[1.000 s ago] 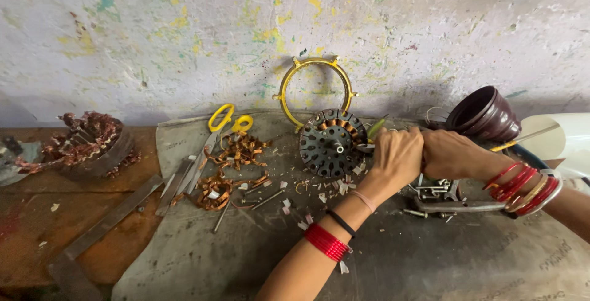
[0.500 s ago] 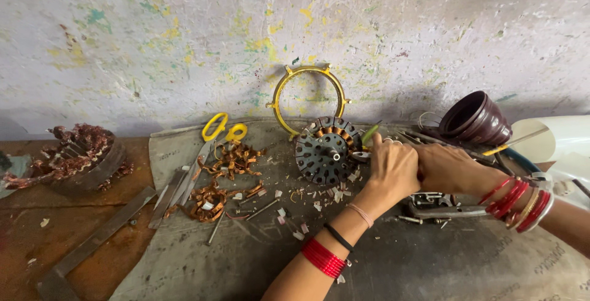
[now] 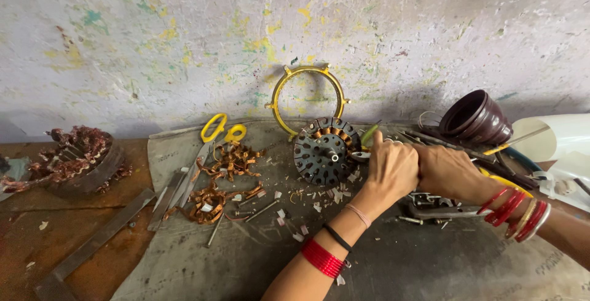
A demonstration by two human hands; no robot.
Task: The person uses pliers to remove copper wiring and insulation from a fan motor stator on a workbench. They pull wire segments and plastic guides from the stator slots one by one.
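A round dark motor stator with copper windings lies tilted on the grey mat. My left hand rests at its right edge, fingers curled on a thin metal tool at the stator's rim. My right hand presses against the back of the left hand, fingers closed; what it holds is hidden. Both wrists carry red bangles.
A yellow metal ring leans on the wall. Yellow-handled scissors, copper wire scraps, loose bits and flat metal strips lie left. An old wound stator sits far left. A brown cup and pliers are at right.
The view has shifted slightly. Both hands stay pressed together at the stator's right edge, moved a little lower; the stator has barely moved.
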